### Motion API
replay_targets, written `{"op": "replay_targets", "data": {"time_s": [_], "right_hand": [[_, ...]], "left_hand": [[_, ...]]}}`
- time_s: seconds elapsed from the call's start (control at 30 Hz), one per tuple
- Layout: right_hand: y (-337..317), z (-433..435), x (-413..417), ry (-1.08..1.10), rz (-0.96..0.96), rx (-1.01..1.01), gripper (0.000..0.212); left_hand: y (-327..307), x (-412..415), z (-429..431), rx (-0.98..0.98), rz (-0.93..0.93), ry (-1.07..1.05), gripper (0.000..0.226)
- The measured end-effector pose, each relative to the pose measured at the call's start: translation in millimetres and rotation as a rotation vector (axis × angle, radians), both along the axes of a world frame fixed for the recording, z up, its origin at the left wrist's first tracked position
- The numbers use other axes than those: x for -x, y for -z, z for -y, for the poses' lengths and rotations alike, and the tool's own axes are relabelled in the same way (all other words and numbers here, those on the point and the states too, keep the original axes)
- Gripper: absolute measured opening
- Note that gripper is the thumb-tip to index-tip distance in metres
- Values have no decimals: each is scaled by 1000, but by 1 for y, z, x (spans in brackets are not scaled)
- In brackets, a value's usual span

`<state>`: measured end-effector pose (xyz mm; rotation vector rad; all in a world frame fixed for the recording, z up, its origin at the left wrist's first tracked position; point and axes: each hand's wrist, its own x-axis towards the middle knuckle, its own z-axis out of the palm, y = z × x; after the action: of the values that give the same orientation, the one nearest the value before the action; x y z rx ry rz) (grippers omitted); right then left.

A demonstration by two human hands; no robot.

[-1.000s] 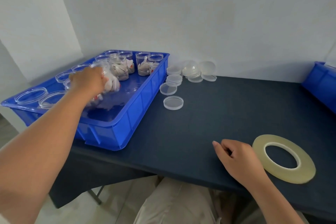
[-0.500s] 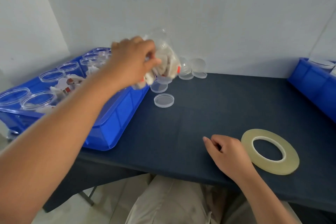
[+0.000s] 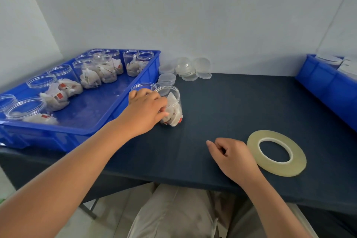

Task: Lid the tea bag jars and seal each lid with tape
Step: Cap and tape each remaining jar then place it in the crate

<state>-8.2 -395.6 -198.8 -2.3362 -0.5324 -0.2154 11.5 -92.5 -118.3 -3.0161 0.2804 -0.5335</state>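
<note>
We note the left hand [image 3: 146, 110] gripping a clear plastic jar of tea bags [image 3: 172, 105] — unlidded, upright on the dark blue surface [image 3: 231, 102], just beside the blue plastic tray [image 3: 81, 133]. The right hand [image 3: 233, 156] rests idle, fingers loosely curled, holding nothing, near the flat roll of clear tape [image 3: 278, 169].

Bare surface [image 3: 241, 102] runs from the tea bag jar [image 3: 173, 108] to the right-hand blue bin [image 3: 326, 91]. Obstacles: blue tray [image 3: 148, 71] wall on the left, lid stacks [image 3: 185, 69] at the rear, tape roll [image 3: 276, 168] front right.
</note>
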Motion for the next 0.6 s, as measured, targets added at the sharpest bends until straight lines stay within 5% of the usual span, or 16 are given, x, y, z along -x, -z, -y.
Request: {"op": "replay_targets", "data": {"time_s": [0.17, 0.27, 0.37, 0.43, 0.5, 0.57, 0.6], "right_hand": [[-5, -1, 0, 23, -68, -63, 46], [-3, 0, 0, -1, -118, -112, 108], [-3, 0, 0, -45, -150, -191, 130], [-3, 1, 1, -43, -164, -249, 122], [-5, 1, 1, -5, -141, -258, 96], [-8, 0, 1, 5, -129, -250, 79], [-9, -1, 2, 7, -126, -253, 76]], "left_hand": [[-4, 12, 17, -36, 0, 217, 16], [-1, 19, 38, 38, -12, 403, 17], [5, 20, 57, 161, -32, 570, 23], [11, 15, 69, 350, -93, 637, 25], [16, 5, 82, 797, -96, 569, 28], [25, -21, 87, 1062, 5, 285, 29], [29, -39, 84, 979, 14, 95, 33]]}}
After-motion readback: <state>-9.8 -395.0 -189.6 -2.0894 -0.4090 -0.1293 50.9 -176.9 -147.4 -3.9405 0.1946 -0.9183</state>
